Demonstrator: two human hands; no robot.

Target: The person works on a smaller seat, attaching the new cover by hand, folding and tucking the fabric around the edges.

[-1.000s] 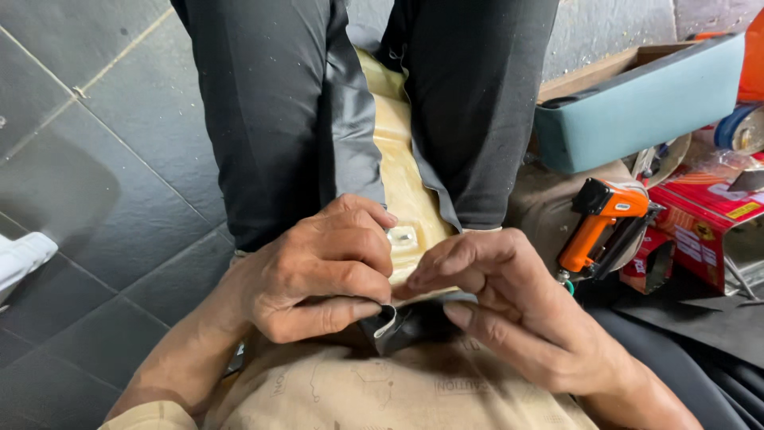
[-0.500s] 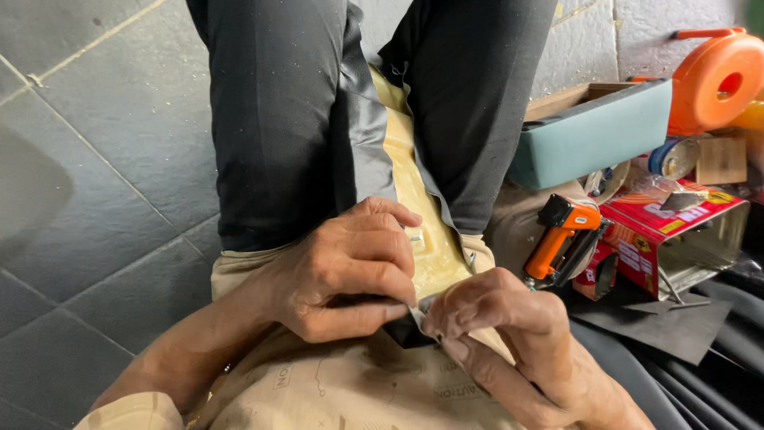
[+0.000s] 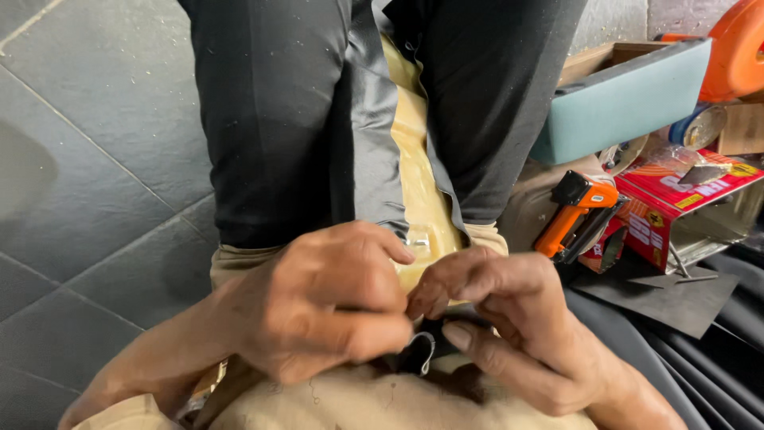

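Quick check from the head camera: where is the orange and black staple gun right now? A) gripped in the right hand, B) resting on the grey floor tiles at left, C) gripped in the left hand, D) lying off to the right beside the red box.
D: the orange and black staple gun lies untouched next to the red box, while the left hand and right hand both pinch the dark material edge together.

Orange staple gun (image 3: 577,213) beside red box (image 3: 684,203); teal foam block (image 3: 621,99); grey tiled floor (image 3: 87,143).
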